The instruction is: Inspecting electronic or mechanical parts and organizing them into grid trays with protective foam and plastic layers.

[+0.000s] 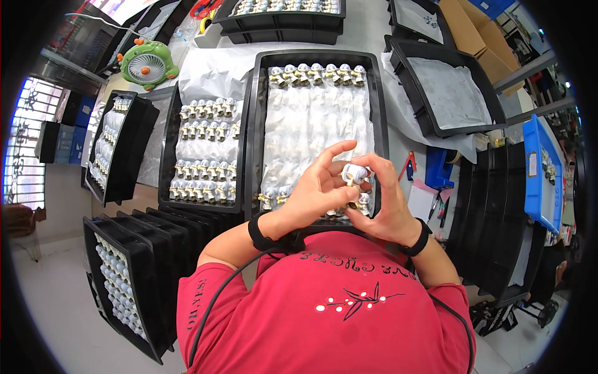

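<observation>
Between my two hands I hold one small figurine [355, 177] with a pale grey-blue top and a white and gold body. My left hand [321, 187] pinches its lower part with thumb and fingers. The fingers of my right hand [385, 196] curve round it from the other side, at its top and base. Both hands are above the near end of a black tray [381, 118] lined with white paper. Similar figurines [316, 73] stand in a row along the tray's far end. More figurines [274, 197] show at its near end, partly hidden by my hands.
A second black tray [168, 156] with several rows of figurines is to the left. Further left are a tilted tray [128, 168] and a green fan [147, 64]. Stacked trays [140, 249] stand below. At right are a paper-lined tray [451, 93], red-handled pliers [408, 165] and a blue bin [539, 174].
</observation>
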A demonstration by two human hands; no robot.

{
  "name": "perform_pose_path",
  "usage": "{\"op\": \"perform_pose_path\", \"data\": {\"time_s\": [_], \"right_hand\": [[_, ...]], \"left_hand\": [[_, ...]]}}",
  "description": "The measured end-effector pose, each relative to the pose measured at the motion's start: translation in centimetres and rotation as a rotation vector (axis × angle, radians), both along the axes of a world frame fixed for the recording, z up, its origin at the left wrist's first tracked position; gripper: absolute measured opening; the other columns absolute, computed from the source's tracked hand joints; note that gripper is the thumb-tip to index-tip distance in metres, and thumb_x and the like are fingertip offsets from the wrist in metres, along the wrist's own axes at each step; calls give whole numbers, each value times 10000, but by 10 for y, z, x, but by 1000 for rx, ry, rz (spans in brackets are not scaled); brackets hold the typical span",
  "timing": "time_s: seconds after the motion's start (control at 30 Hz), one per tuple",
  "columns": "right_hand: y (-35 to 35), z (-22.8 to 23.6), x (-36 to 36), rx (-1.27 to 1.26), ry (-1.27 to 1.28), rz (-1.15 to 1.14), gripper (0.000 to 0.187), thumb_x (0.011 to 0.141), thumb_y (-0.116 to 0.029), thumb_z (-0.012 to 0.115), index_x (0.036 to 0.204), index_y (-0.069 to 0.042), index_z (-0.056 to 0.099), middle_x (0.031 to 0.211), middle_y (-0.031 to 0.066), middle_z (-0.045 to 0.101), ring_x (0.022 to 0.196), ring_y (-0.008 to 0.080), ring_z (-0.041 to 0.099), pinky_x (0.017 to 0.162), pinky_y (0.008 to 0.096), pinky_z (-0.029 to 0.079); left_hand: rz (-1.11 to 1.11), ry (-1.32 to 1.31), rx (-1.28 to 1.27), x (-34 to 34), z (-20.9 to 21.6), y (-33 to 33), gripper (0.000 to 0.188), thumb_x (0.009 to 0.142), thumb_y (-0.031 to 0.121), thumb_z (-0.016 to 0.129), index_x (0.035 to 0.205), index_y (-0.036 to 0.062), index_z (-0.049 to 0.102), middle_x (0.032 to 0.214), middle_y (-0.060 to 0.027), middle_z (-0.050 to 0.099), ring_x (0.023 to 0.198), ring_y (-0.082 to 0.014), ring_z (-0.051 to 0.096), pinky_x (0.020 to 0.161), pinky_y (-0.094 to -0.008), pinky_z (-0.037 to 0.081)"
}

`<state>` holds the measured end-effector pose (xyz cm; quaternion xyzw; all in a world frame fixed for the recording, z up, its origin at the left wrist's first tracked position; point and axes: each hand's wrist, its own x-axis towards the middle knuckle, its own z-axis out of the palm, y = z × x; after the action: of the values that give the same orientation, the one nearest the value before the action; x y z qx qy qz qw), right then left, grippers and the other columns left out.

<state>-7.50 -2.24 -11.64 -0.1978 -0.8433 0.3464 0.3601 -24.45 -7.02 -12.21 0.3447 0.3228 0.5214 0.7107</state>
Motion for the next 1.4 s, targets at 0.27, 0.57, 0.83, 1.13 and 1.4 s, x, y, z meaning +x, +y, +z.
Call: {"op": "perform_pose_path", "data": {"time_s": [0.27,0.57,0.83,1.13,1.4], "right_hand": [[3,2,-6,-29,107,-65,983,592,-58,803,1388,-53,228,1192,149,492,1060,256,491,741,307,509],[0,-1,-14,-50,20,-54,1074,586,-140,839,1412,-73,155,1258,170,477,1114,274,502,934,361,401],[2,-3,-13,-77,0,-106,1038,598,-155,830,1405,-65,183,1264,171,470,1157,270,479,953,357,394],[7,-11,-33,-2,30,-138,639,601,-149,807,1140,-71,474,1209,135,508,1090,315,474,912,397,403],[3,-10,-60,27,-154,-144,427,600,-106,777,989,-70,603,1220,132,493,1108,321,461,916,403,393]], "left_hand": [[-12,-403,-95,0,-5,6,363,914,163,446,1241,27,364,1248,-131,443,1129,-253,498,891,-417,468],[-188,-430,-121,-3,-18,6,390,955,275,441,1237,5,429,1151,-118,538,1003,-197,577,858,-298,501],[-73,-569,-250,-6,-16,4,386,984,248,313,1270,-6,364,1198,-190,497,1117,-303,528,929,-360,480],[-45,-580,-214,-22,-23,5,361,974,256,355,1239,13,391,1186,-146,489,1136,-307,506,972,-408,434],[-74,-434,-159,-67,-34,6,452,917,250,528,1304,65,387,1163,-44,512,1070,-166,514,926,-358,424]]}}
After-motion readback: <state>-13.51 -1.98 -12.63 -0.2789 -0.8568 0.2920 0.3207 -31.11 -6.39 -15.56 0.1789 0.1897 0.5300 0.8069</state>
